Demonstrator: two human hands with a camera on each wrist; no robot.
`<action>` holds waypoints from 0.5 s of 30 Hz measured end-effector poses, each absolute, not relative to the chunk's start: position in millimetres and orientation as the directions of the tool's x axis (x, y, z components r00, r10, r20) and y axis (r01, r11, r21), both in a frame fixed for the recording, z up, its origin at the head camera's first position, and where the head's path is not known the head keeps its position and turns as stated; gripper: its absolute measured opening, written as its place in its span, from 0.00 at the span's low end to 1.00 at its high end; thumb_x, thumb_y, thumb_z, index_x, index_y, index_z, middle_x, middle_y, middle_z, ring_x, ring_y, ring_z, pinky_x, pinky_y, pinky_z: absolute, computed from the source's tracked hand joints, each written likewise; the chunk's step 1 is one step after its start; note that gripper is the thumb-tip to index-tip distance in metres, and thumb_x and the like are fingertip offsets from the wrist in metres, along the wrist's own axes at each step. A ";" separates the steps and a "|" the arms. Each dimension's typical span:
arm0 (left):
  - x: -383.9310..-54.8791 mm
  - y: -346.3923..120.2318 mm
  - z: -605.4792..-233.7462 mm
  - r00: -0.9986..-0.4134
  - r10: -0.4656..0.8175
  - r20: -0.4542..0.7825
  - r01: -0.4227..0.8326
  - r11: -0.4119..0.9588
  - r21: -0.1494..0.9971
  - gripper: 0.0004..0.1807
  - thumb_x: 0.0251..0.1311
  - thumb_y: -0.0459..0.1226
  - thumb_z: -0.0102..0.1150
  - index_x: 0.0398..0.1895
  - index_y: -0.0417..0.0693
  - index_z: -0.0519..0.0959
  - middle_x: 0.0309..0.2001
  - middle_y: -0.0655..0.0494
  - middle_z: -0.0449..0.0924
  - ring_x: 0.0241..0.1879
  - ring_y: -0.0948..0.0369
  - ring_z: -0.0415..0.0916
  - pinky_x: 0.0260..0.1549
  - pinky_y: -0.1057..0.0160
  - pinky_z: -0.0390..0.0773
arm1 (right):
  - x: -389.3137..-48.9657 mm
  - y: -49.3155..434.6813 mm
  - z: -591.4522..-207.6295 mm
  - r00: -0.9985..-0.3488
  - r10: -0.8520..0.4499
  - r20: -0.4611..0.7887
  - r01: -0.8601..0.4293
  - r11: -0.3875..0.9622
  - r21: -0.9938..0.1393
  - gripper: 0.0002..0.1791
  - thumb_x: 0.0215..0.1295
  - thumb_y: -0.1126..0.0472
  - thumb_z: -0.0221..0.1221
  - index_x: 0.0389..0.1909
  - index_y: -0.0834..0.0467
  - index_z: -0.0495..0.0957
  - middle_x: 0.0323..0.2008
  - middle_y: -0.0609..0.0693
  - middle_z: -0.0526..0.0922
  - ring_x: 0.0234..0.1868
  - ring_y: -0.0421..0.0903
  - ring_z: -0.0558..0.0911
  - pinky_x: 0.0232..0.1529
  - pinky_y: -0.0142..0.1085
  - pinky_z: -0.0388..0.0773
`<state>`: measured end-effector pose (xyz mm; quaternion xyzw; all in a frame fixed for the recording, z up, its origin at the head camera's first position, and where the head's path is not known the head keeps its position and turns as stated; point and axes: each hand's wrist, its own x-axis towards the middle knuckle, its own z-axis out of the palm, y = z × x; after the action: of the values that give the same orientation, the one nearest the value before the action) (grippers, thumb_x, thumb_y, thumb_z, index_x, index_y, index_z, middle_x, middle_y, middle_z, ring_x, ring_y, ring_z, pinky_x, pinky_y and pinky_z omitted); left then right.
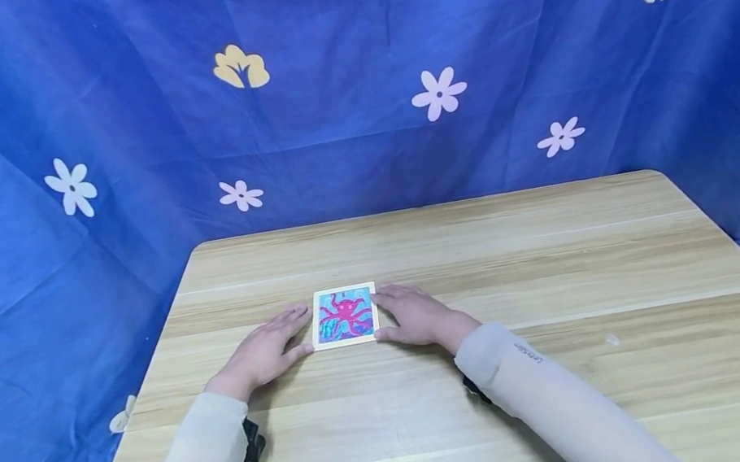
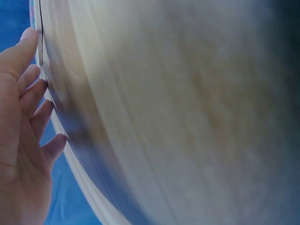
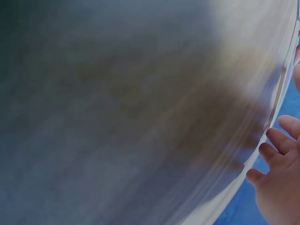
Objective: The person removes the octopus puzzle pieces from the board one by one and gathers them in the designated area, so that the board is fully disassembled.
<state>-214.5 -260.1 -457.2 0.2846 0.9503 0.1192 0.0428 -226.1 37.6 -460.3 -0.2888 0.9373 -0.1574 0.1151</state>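
A small, flat picture board [image 1: 346,316] with a pale border lies on the wooden table, showing a pink octopus on a blue ground. My left hand [image 1: 267,351] is at its left edge, thumb toward the near corner and fingers extended toward the far one. On the opposite side, my right hand [image 1: 420,314] has its fingertips right at the right edge, overlapping the border in the head view. The left wrist view shows the left hand's fingers [image 2: 35,96] relaxed and slightly spread. Fingers of the right hand [image 3: 274,145] look loosely extended in the right wrist view.
The light wooden table [image 1: 534,276] has rounded far corners. Behind it and along both sides hangs a blue curtain [image 1: 345,87] with white and yellow flower prints. A small pale mark [image 1: 612,339] shows on the tabletop to the right.
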 end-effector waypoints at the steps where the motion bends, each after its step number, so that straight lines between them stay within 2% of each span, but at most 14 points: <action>1: -214.3 -260.0 -457.1 -0.833 0.552 -0.014 0.532 0.808 0.252 0.35 0.65 0.48 0.55 0.70 0.40 0.62 0.70 0.42 0.57 0.68 0.44 0.54 0.64 0.42 0.56 | -226.4 37.3 -460.4 -0.806 -0.577 -0.128 -0.506 0.786 -0.356 0.41 0.66 0.38 0.52 0.73 0.55 0.55 0.72 0.52 0.54 0.73 0.49 0.50 0.71 0.44 0.47; 15: -214.3 -259.8 -457.4 -0.828 0.560 -0.031 0.536 0.806 0.249 0.33 0.65 0.47 0.56 0.68 0.39 0.64 0.69 0.42 0.59 0.68 0.44 0.54 0.64 0.43 0.56 | -227.3 35.8 -460.5 -0.803 -0.584 -0.120 -0.532 0.793 -0.297 0.39 0.66 0.40 0.53 0.72 0.57 0.58 0.71 0.52 0.58 0.72 0.49 0.53 0.70 0.43 0.49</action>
<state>-214.3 -259.8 -457.4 0.2889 0.9490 0.1155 0.0516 -227.3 35.8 -460.5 -0.2965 0.9411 -0.1252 0.1034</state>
